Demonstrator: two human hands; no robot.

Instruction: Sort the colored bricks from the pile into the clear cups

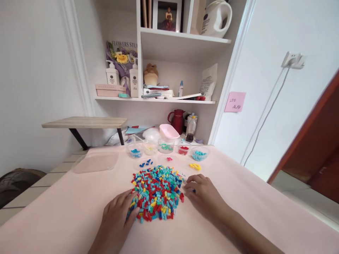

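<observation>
A heap of small, multicoloured toy building bricks (157,192) lies on the pink table top. My left hand (119,211) rests at the heap's left edge, fingers spread and touching the bricks, holding nothing I can see. On the right side, my right hand (205,194) is curled beside the heap, with a dark blue brick (194,191) showing between thumb and fingers. Beyond the heap are loose dark blue bricks (146,163), a few pink-red pieces (169,159) and a small group of yellow bricks (195,166).
Clear tubs hold blue bricks (135,152), green bricks (166,146), red bricks (183,150) and turquoise bricks (199,155). A clear plastic lid (95,163) lies left. Behind stand a pink basket (169,132), a red jug (178,121) and a bottle (191,129).
</observation>
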